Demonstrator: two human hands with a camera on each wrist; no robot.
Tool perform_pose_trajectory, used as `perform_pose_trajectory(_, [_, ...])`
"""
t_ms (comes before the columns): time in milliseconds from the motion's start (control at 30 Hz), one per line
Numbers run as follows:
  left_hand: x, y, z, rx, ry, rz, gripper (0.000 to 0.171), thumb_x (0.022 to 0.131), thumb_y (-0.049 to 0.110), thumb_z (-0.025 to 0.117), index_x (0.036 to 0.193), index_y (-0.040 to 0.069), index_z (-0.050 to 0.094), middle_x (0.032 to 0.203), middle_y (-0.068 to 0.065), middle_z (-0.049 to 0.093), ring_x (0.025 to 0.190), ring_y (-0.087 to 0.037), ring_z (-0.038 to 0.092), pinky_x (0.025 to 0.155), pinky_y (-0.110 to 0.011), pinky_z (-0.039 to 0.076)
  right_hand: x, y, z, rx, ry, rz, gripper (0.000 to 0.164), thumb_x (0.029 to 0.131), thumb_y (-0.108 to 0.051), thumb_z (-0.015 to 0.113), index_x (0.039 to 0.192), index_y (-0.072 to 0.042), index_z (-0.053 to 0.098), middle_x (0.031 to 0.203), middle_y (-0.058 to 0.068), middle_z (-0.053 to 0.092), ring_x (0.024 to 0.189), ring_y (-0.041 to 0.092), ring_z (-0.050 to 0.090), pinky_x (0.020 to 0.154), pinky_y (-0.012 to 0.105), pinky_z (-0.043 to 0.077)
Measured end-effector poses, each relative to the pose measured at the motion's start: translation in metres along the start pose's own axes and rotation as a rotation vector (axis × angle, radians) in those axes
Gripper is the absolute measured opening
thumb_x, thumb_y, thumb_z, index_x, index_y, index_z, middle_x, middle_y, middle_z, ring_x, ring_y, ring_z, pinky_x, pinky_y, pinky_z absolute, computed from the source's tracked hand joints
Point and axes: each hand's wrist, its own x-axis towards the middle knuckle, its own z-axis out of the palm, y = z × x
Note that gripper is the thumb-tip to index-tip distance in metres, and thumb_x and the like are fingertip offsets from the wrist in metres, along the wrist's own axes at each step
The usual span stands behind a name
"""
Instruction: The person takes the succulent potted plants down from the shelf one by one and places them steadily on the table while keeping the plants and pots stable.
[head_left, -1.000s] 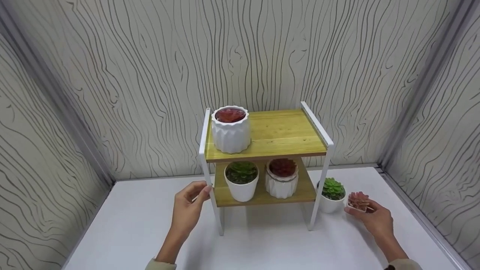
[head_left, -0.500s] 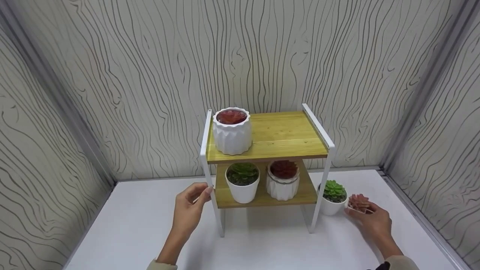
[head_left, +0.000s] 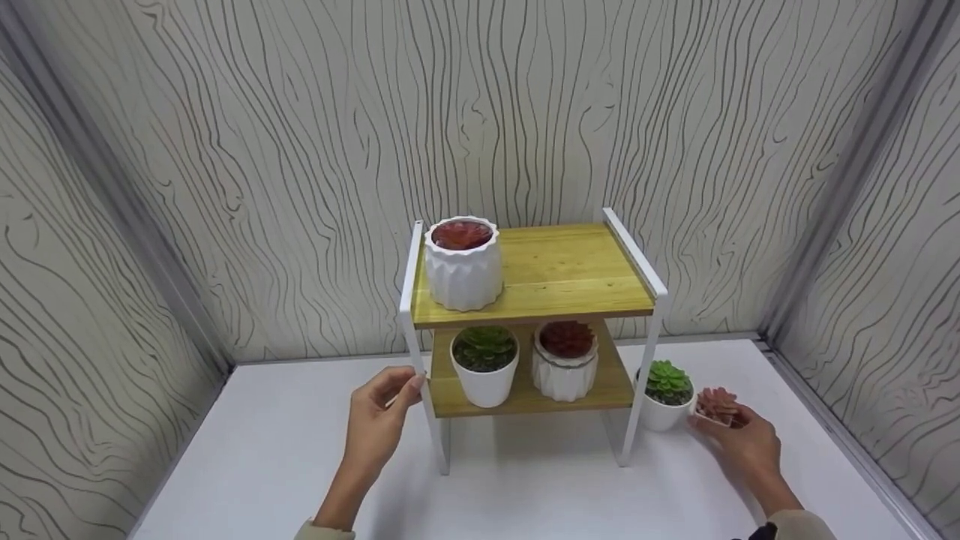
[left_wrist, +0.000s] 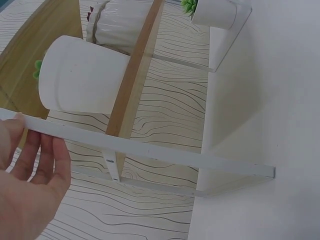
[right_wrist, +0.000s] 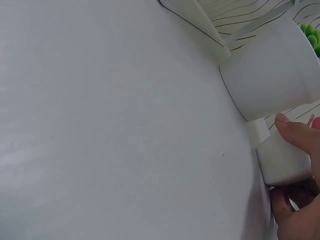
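My left hand [head_left: 377,416] grips the front left white post [left_wrist: 165,152] of a two-tier shelf [head_left: 562,262], thumb on one side and fingers behind. On the table right of the shelf, my right hand [head_left: 750,442] holds a small white pot [right_wrist: 282,160] with a pink succulent [head_left: 718,405], thumb and fingers on either side of it. Right beside that pot stands a larger white pot [head_left: 664,414] with a bright green succulent [head_left: 667,382], close to the shelf's right leg. In the right wrist view the pink plant is mostly cut off by the frame edge.
A ribbed white pot [head_left: 463,277] with a red succulent stands on the top shelf's left. On the lower shelf are a smooth white pot [head_left: 487,384] with a green succulent and a ribbed pot [head_left: 564,379] with a dark red one. Wood-patterned panels [head_left: 300,187] enclose the white table [head_left: 285,442].
The right hand and its small pot shift very slightly. The left hand keeps its grip on the post, and the shelf pots stay in place; the view tilts a little.
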Motion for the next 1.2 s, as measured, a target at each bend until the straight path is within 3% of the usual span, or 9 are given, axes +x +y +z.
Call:
perform_pose_trajectory(233, [-0.001, -0.003, -0.002, 0.003, 0.009, -0.007, 0.015, 0.095, 0.017, 0.066, 0.107, 0.009, 0.070, 0.106, -0.006, 0.071, 0.113, -0.025, 0.068, 0.092, -0.022, 0.058, 0.000, 0.000, 0.002, -0.022, -0.023, 0.001, 0.097, 0.083, -0.049, 0.076, 0.147, 0.008, 0.032, 0.146, 0.035, 0.040, 0.135, 0.048, 0.039, 0.116, 0.059, 0.033])
perform_pose_trajectory(467, [-0.001, -0.004, -0.001, -0.021, -0.008, 0.051, 0.022, 0.093, 0.028, 0.068, 0.106, 0.011, 0.069, 0.106, -0.008, 0.071, 0.109, -0.021, 0.069, 0.091, -0.024, 0.059, -0.007, -0.002, 0.000, 0.014, -0.013, -0.009, 0.096, 0.083, -0.047, 0.076, 0.148, 0.008, 0.031, 0.145, 0.035, 0.041, 0.134, 0.047, 0.041, 0.113, 0.057, 0.038])
perform_pose_trajectory(800, [-0.002, -0.004, -0.001, -0.002, -0.004, 0.035, 0.023, 0.091, 0.034, 0.069, 0.105, 0.015, 0.070, 0.105, -0.004, 0.071, 0.107, -0.019, 0.069, 0.090, -0.022, 0.059, -0.012, -0.012, -0.011, 0.020, -0.037, 0.013, 0.117, 0.083, -0.050, 0.074, 0.152, 0.011, 0.002, 0.149, 0.040, 0.030, 0.138, 0.052, 0.033, 0.116, 0.060, 0.033])
perform_pose_trajectory(1000, [0.000, 0.000, 0.000, -0.005, -0.011, 0.054, 0.027, 0.092, 0.033, 0.068, 0.107, 0.011, 0.070, 0.105, -0.005, 0.071, 0.107, -0.019, 0.069, 0.091, -0.024, 0.059, -0.020, -0.022, -0.023, 0.009, -0.029, 0.004, 0.114, 0.083, -0.049, 0.075, 0.153, 0.008, 0.006, 0.154, 0.038, 0.024, 0.142, 0.052, 0.026, 0.116, 0.062, 0.031])
perform_pose_trajectory(1200, [-0.002, 0.000, 0.000, -0.004, 0.000, 0.033, 0.020, 0.091, 0.032, 0.069, 0.104, 0.016, 0.070, 0.104, -0.004, 0.071, 0.105, -0.017, 0.070, 0.090, -0.023, 0.059, -0.030, -0.031, -0.034, 0.018, -0.008, -0.033, 0.111, 0.083, -0.047, 0.076, 0.153, 0.007, 0.010, 0.157, 0.035, 0.019, 0.142, 0.051, 0.025, 0.113, 0.060, 0.036])
